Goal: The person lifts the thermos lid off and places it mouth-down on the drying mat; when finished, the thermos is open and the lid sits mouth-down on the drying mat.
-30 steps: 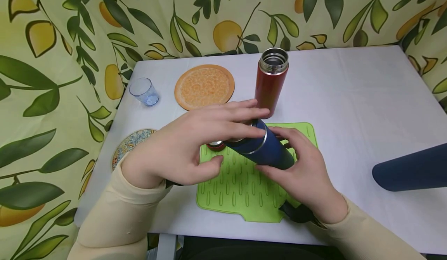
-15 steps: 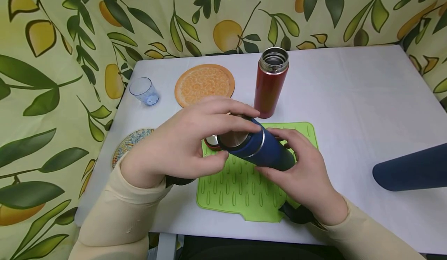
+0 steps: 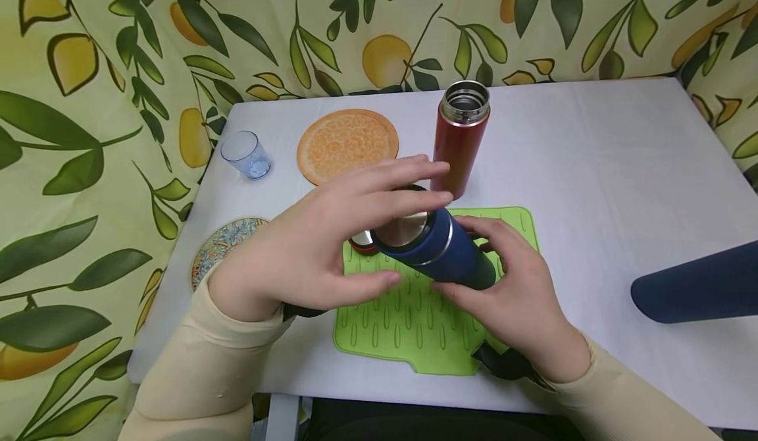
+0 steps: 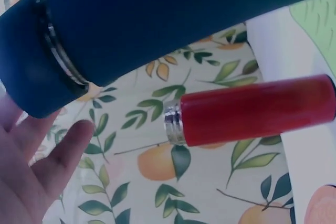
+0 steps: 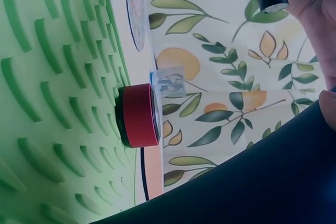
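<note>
A dark blue thermos bottle with a silver ring is held tilted over a green ridged mat, its metal-topped cap facing up and left. My right hand grips the lower part of the bottle from the right. My left hand is spread around the cap, fingers extended over its far side and thumb apart below it. In the left wrist view, the left hand's fingers lie close to the cap end. A red cap stands on the mat, partly hidden by my left hand in the head view.
An uncapped red thermos bottle stands behind the mat. Farther left are an orange round board, a clear blue glass and a patterned plate. A dark blue cylinder reaches in from the right edge.
My left hand's fingers have shifted about the cap, and the thumb has drawn away from it. More of the cap's metal top shows now. The right hand keeps its hold on the bottle.
</note>
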`<state>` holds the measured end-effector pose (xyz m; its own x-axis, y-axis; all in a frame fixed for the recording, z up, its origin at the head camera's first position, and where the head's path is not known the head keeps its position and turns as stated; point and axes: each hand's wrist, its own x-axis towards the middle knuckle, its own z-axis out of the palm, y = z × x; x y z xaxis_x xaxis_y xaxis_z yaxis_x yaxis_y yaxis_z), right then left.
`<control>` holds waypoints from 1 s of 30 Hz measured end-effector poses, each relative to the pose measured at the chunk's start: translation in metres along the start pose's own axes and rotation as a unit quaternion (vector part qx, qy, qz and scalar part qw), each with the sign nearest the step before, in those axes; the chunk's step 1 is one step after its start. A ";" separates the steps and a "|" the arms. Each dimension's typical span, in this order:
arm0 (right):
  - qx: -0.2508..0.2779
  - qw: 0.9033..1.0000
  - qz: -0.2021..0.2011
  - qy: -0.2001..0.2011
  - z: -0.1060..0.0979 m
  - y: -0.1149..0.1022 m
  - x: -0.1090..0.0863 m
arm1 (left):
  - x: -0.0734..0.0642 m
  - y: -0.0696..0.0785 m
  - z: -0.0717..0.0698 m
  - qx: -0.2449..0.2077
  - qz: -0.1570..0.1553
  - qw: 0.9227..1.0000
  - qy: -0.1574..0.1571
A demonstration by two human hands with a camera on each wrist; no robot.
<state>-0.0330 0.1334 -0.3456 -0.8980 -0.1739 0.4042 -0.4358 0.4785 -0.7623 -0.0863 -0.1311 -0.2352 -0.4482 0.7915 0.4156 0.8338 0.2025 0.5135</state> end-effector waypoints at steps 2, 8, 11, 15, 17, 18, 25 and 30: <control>0.000 1.000 -0.002 0.000 0.000 0.001 0.000 | 0.000 0.000 -0.001 -0.021 0.020 0.999 -0.013; 0.001 1.000 -0.002 -0.003 0.000 0.002 0.000 | 0.001 -0.002 -0.001 -0.027 0.034 0.999 -0.017; 0.001 1.000 0.000 -0.002 0.000 0.002 0.000 | 0.001 -0.002 -0.001 -0.021 0.022 0.999 -0.010; 0.001 1.000 0.006 -0.001 0.000 0.001 0.000 | 0.001 -0.003 0.001 -0.007 -0.006 1.000 0.015; 0.002 1.000 0.008 -0.001 -0.001 0.001 0.000 | 0.001 -0.003 0.003 0.005 -0.019 0.999 0.030; 0.002 1.000 0.009 -0.002 -0.001 0.001 0.000 | 0.000 -0.003 0.003 0.014 -0.023 0.999 0.037; 0.007 1.000 0.008 0.000 -0.001 0.001 0.001 | 0.001 -0.004 0.007 0.019 -0.017 0.999 0.030; 0.005 1.000 0.006 0.001 -0.001 0.002 0.000 | 0.000 -0.003 0.006 -0.004 -0.002 1.000 -0.008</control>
<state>-0.0341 0.1357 -0.3464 -0.9030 -0.1660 0.3962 -0.4255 0.4717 -0.7723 -0.0868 -0.1279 -0.2414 -0.4462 0.7997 0.4017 0.8295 0.2012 0.5209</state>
